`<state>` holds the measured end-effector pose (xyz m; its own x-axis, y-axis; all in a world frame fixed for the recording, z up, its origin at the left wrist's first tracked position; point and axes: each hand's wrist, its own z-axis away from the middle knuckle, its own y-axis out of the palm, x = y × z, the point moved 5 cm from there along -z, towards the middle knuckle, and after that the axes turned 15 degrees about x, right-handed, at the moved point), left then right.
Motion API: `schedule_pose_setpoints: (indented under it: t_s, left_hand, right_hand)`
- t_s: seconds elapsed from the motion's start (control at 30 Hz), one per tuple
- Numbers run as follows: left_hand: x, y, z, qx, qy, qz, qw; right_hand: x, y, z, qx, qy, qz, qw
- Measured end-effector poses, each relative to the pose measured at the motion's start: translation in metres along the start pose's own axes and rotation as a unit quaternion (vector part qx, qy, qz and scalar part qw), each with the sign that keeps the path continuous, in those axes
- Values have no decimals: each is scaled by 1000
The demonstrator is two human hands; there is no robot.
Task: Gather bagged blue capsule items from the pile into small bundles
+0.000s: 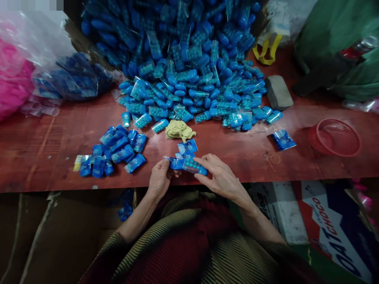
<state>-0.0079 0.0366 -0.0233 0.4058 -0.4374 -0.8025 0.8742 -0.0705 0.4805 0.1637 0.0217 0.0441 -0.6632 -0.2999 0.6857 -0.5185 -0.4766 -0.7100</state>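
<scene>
My left hand (159, 178) is closed on a small blue printed packet (175, 162) at the near edge of the red table (44, 142). My right hand (218, 176) pinches a clear tube of blue-green candy balls with a blue cap (194, 166), held end to end against the packet. A few more blue packets (187, 147) lie just beyond my fingers. Behind them sits a crumpled yellow cloth (179, 129).
A big heap of blue-capped tubes (189, 67) fills the table's far middle. A cluster of wrapped blue packets (117, 152) lies at left, one packet (283, 139) at right. A grey block (278, 92), red mesh basket (336, 137), plastic bags (68, 77) and cardboard boxes (331, 225) surround.
</scene>
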Motion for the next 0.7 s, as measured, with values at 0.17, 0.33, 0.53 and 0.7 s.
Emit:
schedule_pose_setpoints:
  t_s: [0.17,0.33,0.53,0.7]
  left_hand:
    - [-2,1,1,-16,-1,1,1000]
    - [-2,-2,0,-37,5,16,999]
    - [-3,-1,0,-33,12,13,999]
    - [-5,-1,1,-59,23,16,998]
  right_hand:
    - [0,3,0,-12,2,-16,1000]
    - [0,7,0,-11,0,-26,1000]
    - [-1,7,0,-3,2,-21,1000]
    - [0,7,2,-10,-8,-1,1000]
